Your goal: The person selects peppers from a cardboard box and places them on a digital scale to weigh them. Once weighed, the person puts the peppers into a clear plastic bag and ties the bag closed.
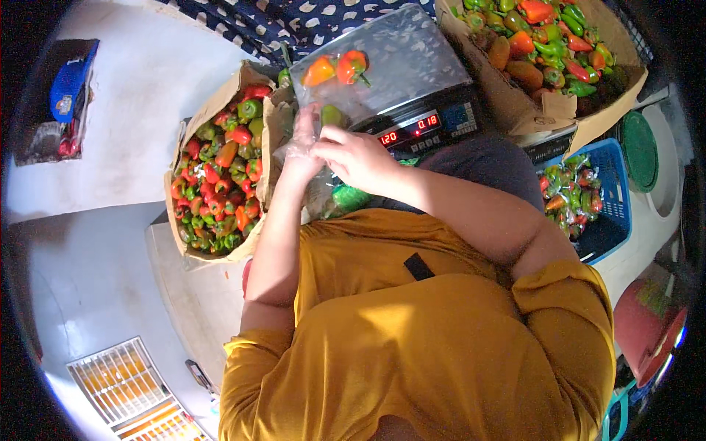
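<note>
A clear plastic bag (288, 151) is over my left hand (301, 143), whose fingers stretch upward under the film. Against its wrist side, my right hand (360, 158) is closed, fingertips pinching the film. Just past my right fingers shows a green pepper (333, 115); whether it lies inside the bag I cannot tell. Beyond my hands is a digital scale (404, 70) with a plastic-covered pan and a lit red display. On the pan rest an orange pepper (319, 71) and a red pepper (352, 66), side by side. Green netting (350, 197) lies below my right hand.
To the left stands an open cardboard box (176, 220) full of red and green peppers. Another cardboard box (518, 110) of peppers is at the far right. Below it, a blue crate (619, 198) holds bagged peppers. A red bucket (640, 323) stands at the right.
</note>
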`<state>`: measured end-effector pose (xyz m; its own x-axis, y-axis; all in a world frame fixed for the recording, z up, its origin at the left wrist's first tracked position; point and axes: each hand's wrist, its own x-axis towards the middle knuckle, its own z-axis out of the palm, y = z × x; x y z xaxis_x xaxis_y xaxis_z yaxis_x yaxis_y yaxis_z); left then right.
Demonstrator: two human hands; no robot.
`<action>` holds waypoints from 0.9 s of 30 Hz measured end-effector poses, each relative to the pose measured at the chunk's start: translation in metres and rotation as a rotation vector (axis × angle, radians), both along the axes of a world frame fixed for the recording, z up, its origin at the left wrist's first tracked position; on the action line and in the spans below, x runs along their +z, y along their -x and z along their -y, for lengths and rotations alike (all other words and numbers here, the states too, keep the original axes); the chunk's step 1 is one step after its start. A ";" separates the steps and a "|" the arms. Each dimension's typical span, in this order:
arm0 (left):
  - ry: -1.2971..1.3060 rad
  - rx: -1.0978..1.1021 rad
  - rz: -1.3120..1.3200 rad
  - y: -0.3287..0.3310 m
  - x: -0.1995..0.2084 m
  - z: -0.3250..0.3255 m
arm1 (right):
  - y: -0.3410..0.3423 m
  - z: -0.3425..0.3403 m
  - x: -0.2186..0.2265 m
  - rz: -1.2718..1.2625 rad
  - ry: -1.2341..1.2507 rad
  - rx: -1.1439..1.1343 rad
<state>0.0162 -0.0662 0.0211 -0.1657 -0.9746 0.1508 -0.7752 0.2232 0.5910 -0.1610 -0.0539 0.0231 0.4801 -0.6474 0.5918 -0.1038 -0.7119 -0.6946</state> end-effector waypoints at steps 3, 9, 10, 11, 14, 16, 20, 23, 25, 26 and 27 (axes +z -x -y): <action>-0.023 0.149 0.088 0.001 -0.008 0.012 | -0.005 -0.008 0.001 -0.005 0.045 0.000; 0.086 0.094 0.179 0.015 -0.004 0.028 | -0.002 -0.009 -0.002 -0.076 0.106 0.037; 0.100 0.105 0.221 0.017 -0.003 0.028 | -0.001 -0.009 -0.002 -0.077 0.104 0.034; 0.098 0.107 0.224 0.017 -0.006 0.028 | -0.002 -0.010 -0.001 -0.077 0.088 0.045; 0.032 0.193 -0.212 0.014 -0.013 0.027 | -0.004 -0.011 0.001 -0.072 0.073 0.059; 0.234 0.141 0.065 0.011 -0.013 0.027 | -0.004 -0.012 -0.001 -0.068 0.074 0.059; 0.364 0.129 0.139 0.014 -0.012 0.030 | -0.005 -0.017 0.000 -0.058 0.086 0.198; 0.323 0.216 0.164 0.020 -0.010 0.020 | -0.006 -0.019 -0.001 -0.064 0.087 0.287; 0.105 0.382 0.192 0.026 -0.009 0.007 | -0.008 -0.024 -0.004 -0.073 0.071 0.350; 0.104 0.384 0.195 0.024 -0.010 0.004 | -0.009 -0.027 -0.005 -0.070 0.071 0.353; 0.026 0.403 0.203 0.020 -0.013 0.001 | -0.010 -0.030 -0.006 -0.053 0.068 0.386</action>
